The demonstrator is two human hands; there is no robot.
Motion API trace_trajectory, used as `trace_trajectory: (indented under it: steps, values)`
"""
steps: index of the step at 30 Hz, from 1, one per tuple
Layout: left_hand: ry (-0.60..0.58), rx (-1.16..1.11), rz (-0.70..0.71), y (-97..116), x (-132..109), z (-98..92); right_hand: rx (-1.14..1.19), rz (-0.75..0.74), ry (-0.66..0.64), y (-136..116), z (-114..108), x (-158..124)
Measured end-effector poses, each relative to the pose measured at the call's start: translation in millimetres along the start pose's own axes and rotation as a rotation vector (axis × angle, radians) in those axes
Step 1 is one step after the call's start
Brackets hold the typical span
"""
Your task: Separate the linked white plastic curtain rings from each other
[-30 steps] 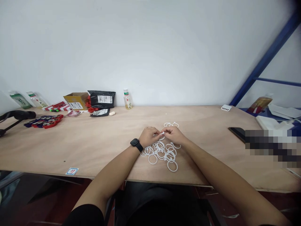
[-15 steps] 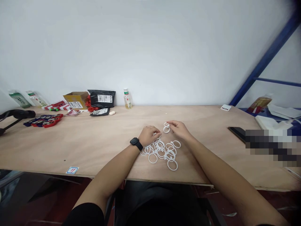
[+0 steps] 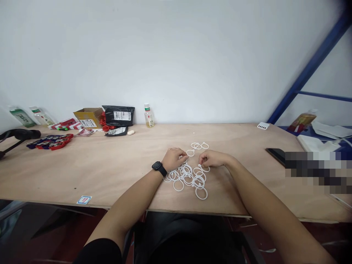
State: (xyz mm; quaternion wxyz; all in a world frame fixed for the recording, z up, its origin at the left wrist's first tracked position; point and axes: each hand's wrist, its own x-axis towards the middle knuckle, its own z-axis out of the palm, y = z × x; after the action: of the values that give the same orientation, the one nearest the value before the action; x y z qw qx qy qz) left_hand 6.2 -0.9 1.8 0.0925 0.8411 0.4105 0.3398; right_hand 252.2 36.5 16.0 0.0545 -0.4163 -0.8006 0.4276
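A pile of thin white rings, each with a small knob on its rim, lies on the wooden table in front of me. My left hand, with a black watch at the wrist, rests at the pile's far left edge, its fingers curled and pinched at a white ring that is partly hidden. My right hand is on the pile's right side, thumb and fingertips closed at the knob of another white ring. Beyond both hands, several loose white rings lie in a small group, apart from the pile.
Along the wall stand a bottle, a black parcel bag and an open cardboard box. Red and blue items lie far left. On the right are a phone and a white multi-port block.
My right hand has come down and nearer me, from the far side to the pile's right-hand ring. The rings it held now lie on the table. My left hand has stayed still.
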Motion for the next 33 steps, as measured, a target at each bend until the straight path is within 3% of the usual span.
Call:
trace_trajectory:
  steps: [2,6,9,14,33]
  values:
    - [-0.012,-0.004,-0.006,0,0,-0.7,-0.03,-0.038,0.131,-2,4,6]
    - [-0.042,-0.003,-0.012,3,0,-2.4,-0.053,-0.193,0.529,-13,17,16]
    - [-0.044,-0.002,-0.003,5,1,-2.8,-0.006,-0.239,0.663,-24,31,22]
    - [-0.023,0.028,0.009,4,1,-2.1,0.095,-0.304,0.645,-28,47,29]
    - [-0.034,0.007,0.049,1,0,0.0,0.08,-0.327,0.579,-29,43,22]
